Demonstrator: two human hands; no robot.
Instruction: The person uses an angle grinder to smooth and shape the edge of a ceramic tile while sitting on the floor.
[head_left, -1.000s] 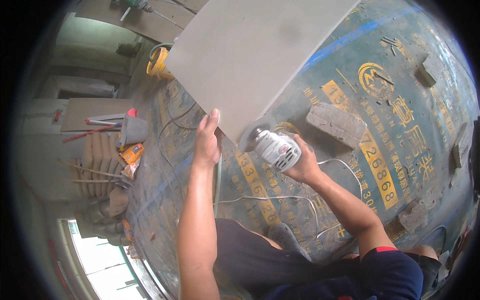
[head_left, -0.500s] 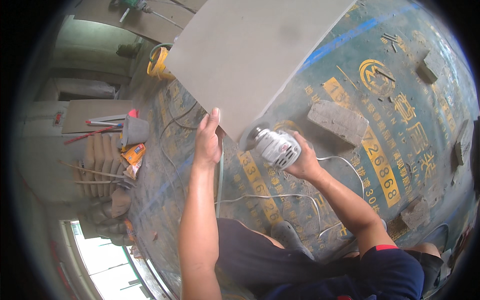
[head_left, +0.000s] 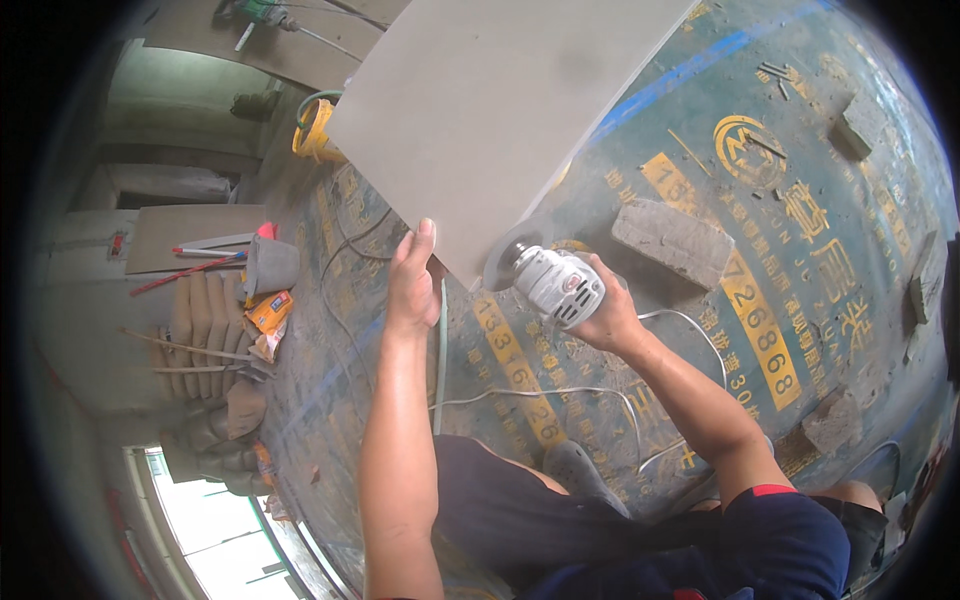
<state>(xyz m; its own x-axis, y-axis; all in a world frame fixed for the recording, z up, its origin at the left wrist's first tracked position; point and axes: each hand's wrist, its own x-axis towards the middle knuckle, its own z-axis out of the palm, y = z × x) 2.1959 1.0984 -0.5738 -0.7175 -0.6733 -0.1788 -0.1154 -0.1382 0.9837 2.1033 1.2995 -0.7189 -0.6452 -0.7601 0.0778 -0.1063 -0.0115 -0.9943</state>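
A large flat grey-beige tile (head_left: 480, 120) slants across the upper middle, its near corner pointing toward me. My left hand (head_left: 413, 280) grips the tile's left edge by that corner, thumb on top and fingers hidden beneath. In my right hand (head_left: 610, 310) is a white angle grinder (head_left: 560, 285), its body clasped from the right side. The grinder's round disc (head_left: 508, 255) meets the tile's right edge near the corner. A faint haze hangs around the disc, whose rim is blurred.
Concrete blocks lie right of the tile, the nearest block (head_left: 672, 243) beside the grinder. A white cord (head_left: 590, 390) loops over the printed green floor sheet. A yellow bucket (head_left: 317, 130) stands by the tile's left corner. Left are a grey bucket (head_left: 271, 265) and stacked sacks (head_left: 205, 315).
The grinder has shifted slightly, and its disc now sits a little farther up the tile's right edge. My left hand keeps its grip, almost unmoved.
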